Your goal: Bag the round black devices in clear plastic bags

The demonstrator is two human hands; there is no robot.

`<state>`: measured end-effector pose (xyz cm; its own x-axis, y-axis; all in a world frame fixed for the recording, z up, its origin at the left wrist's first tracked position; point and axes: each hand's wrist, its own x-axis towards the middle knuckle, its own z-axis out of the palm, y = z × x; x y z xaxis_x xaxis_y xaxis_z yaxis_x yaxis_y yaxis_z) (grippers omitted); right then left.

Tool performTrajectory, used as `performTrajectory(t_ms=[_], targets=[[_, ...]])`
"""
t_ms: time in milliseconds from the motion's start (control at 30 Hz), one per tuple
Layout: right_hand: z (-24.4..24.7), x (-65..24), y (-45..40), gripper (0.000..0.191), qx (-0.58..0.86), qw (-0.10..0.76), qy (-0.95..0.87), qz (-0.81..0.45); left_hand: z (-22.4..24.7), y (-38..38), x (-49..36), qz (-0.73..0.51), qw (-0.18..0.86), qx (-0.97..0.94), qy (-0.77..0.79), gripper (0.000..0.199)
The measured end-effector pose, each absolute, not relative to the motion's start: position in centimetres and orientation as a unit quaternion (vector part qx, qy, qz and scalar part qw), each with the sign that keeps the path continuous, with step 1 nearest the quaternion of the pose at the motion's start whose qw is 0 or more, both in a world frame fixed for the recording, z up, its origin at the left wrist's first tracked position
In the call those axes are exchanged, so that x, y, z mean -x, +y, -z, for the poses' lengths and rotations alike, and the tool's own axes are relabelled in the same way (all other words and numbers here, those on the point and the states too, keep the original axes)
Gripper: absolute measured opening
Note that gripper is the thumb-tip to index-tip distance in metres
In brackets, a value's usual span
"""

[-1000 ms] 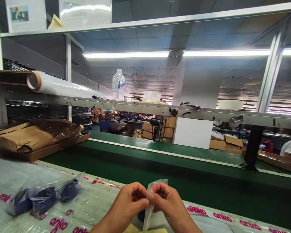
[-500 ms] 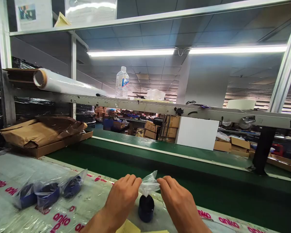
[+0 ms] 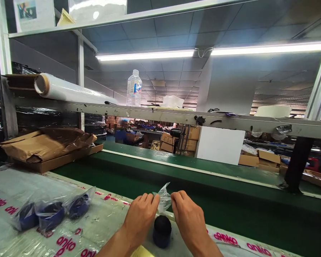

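Between my two hands a clear plastic bag (image 3: 164, 200) is stretched, its loose top sticking up. My left hand (image 3: 141, 216) pinches the bag's left side, fingers closed. On the other side my right hand (image 3: 187, 214) has its fingers closed on the bag's right edge. Just below the bag, between my wrists, is a dark blue rolled band (image 3: 162, 235) with a black inside; whether it lies within the bag I cannot tell. To the left lie three blue rolled bands (image 3: 51, 216) in clear bags. Some yellow paper (image 3: 142, 251) shows under my left forearm.
A green conveyor belt (image 3: 117, 178) runs beyond the plastic-covered table (image 3: 109, 210). Brown paper in a cardboard tray (image 3: 69, 157) sits at the left. Above, a shelf rail (image 3: 160, 116) carries a plastic bottle (image 3: 134, 89) and a film roll (image 3: 75, 91).
My hands have drawn slightly closer together, the right one moving left. The bag's top between them is narrower and more bunched. The view has shifted a little.
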<state>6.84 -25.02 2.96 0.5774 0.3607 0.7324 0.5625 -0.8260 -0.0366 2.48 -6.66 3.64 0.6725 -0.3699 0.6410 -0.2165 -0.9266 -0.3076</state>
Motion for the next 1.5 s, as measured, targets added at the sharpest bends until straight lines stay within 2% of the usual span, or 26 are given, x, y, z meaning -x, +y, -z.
performTrajectory(t_ms=[233,367,467,600,867,1033,1300,1500], targets=[[-1.2,-6.9,-25.2,0.014,0.898,0.216,-0.249,0.293,-2.3,-6.4,-3.0,0.366,0.061,0.913,0.168,0.045],[0.3,-5.8,-25.9,0.017,0.904,0.256,-0.241,0.244,-1.5,-5.4,-2.4,0.356,0.033,0.91,0.21,0.03],[1.0,-5.1,-26.5,0.019,0.902,0.265,-0.254,0.226,-1.1,-4.5,-2.0,0.359,0.036,0.894,0.264,0.028],[1.6,-4.4,-27.3,0.022,0.896,0.242,-0.292,0.231,-0.7,-4.1,-1.6,0.374,0.056,0.865,0.33,0.026],[2.7,-4.0,-28.3,0.04,0.858,0.158,-0.4,0.281,-1.1,-5.0,-1.3,0.414,0.116,0.802,0.414,0.022],[3.1,-4.1,-28.2,0.035,0.841,0.119,-0.43,0.305,-1.7,-4.4,-1.2,0.387,0.162,0.785,0.455,0.015],[4.1,-5.0,-27.6,0.03,0.872,0.066,-0.401,0.273,-1.6,-4.6,-1.5,0.278,0.222,0.807,0.471,0.014],[2.9,-5.4,-25.9,0.024,0.913,0.059,-0.371,0.157,-1.6,-5.6,-2.4,0.137,0.174,0.873,0.436,0.002]])
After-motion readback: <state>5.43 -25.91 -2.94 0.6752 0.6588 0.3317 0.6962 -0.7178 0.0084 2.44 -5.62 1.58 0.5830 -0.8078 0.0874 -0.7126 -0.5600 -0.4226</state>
